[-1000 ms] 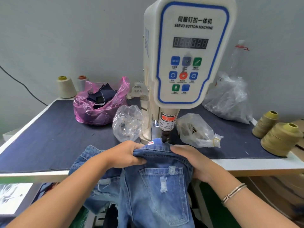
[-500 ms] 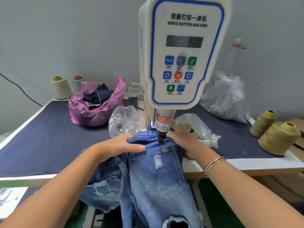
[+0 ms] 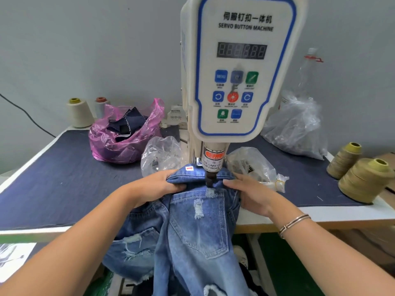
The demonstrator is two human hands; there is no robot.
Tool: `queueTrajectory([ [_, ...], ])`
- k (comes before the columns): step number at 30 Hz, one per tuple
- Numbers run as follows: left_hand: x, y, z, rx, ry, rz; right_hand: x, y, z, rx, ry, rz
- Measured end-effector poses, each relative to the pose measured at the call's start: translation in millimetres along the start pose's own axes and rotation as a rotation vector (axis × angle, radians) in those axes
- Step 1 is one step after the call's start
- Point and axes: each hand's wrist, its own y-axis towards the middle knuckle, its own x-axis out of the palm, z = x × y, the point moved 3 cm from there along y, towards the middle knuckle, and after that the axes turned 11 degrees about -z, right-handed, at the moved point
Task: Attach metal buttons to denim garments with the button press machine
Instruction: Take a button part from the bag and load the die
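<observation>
A white servo button machine [image 3: 237,67] stands mid-table, and its dark punch [image 3: 210,178] comes down onto the waistband of a pair of ripped blue jeans [image 3: 198,223]. The jeans hang over the table's front edge. My left hand [image 3: 154,186] grips the waistband just left of the punch, thumb underneath the fold. My right hand [image 3: 245,191] holds the waistband just right of the punch, fingers curled over the denim. The button itself is hidden under the punch.
Clear plastic bags [image 3: 159,157] of small metal parts lie on both sides of the machine base. A pink bag [image 3: 119,139] of dark fabric scraps sits at the back left. Olive thread cones [image 3: 363,178] stand at the right edge, pale cones [image 3: 80,113] at the back left.
Both hands pushed the jeans waistband forward from the table edge to under the punch. The punch now sits on the denim between my hands.
</observation>
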Motion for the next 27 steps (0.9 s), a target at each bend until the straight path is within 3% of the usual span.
queueTrajectory([
  [4,0,2,3,-0.008,-0.038,0.006,7,3,8,-0.103,0.145,0.089],
  [8,4,-1,6,-0.01,-0.155,-0.047,10,8,12,-0.059,0.191,0.14],
  [12,4,-2,2,-0.014,-0.176,-0.099,8,4,13,0.019,0.194,0.073],
  [18,1,2,0,0.027,-0.114,-0.046,2,-5,9,0.214,-0.205,-0.098],
  [27,-3,3,0,0.039,-0.16,0.026,-2,15,1,-0.002,-0.1,0.09],
])
